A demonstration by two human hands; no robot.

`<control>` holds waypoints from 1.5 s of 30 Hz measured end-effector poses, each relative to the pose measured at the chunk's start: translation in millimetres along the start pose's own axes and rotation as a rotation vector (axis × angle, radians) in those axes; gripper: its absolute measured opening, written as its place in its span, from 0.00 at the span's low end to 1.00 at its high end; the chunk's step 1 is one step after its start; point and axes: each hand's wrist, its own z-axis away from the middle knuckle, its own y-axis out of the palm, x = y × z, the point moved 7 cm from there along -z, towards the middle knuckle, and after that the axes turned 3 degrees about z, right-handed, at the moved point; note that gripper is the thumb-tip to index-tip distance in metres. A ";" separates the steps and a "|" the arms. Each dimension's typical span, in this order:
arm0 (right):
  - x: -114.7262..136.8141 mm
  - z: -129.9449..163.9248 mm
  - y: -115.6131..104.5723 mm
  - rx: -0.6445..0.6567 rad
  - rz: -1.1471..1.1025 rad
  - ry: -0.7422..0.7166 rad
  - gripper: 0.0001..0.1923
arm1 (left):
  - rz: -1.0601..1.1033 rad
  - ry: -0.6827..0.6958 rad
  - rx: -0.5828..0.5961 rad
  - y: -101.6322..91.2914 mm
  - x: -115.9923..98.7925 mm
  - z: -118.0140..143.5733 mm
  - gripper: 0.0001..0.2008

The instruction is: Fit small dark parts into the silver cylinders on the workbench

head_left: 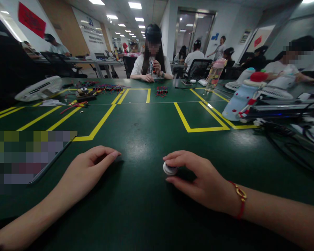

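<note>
Person seated at the green table (146, 132), both forearms laid on it. Right hand (199, 177) lies palm-down with thumb and forefinger pinched round a small white disc (170, 168) — round, flat, resting on the tabletop at the fingertips, on the side of the hand facing the left. No long axis to speak of; the disc looks the same from any side. Left hand (90, 167) rests loosely curled, grasping nothing, its fingertips pointing toward the disc but well apart from it, bare table between them. The right hand is plainly the nearer: already touching. Yellow tape lines (102, 122) mark out boxes further up the table; a slim dark pen-like rod (52, 162) lies just outside the left hand. Across the table another person sits with hands raised; red-and-black small parts (161, 91) lie before them.
</note>
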 end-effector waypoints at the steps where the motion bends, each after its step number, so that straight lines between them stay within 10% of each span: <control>1: -2.0 -0.3 3.7 0.015 -0.017 0.023 0.16 | 0.010 0.010 0.011 2.1 -2.0 0.1 0.19; 9: -31.4 10.1 13.6 0.014 -0.303 0.267 0.31 | 0.144 0.497 0.117 40.8 -100.5 25.6 0.13; 15: -27.6 8.4 14.6 0.028 -0.249 0.242 0.31 | 0.162 0.558 0.154 47.0 -131.0 28.9 0.08; 20: -28.8 9.5 0.7 0.013 -0.042 0.220 0.28 | 0.209 0.490 0.076 38.4 -114.4 21.9 0.08; 29: -34.3 5.4 -20.1 -0.081 0.144 0.218 0.20 | 0.060 0.537 0.263 85.9 -102.0 17.2 0.07; 39: -136.5 77.4 -170.8 -0.406 0.697 0.745 0.26 | 0.127 0.163 0.040 -4.4 -18.0 1.9 0.16; 45: -121.5 82.1 -167.7 -0.396 0.973 0.651 0.35 | 0.155 0.007 0.019 -3.6 17.1 -10.1 0.21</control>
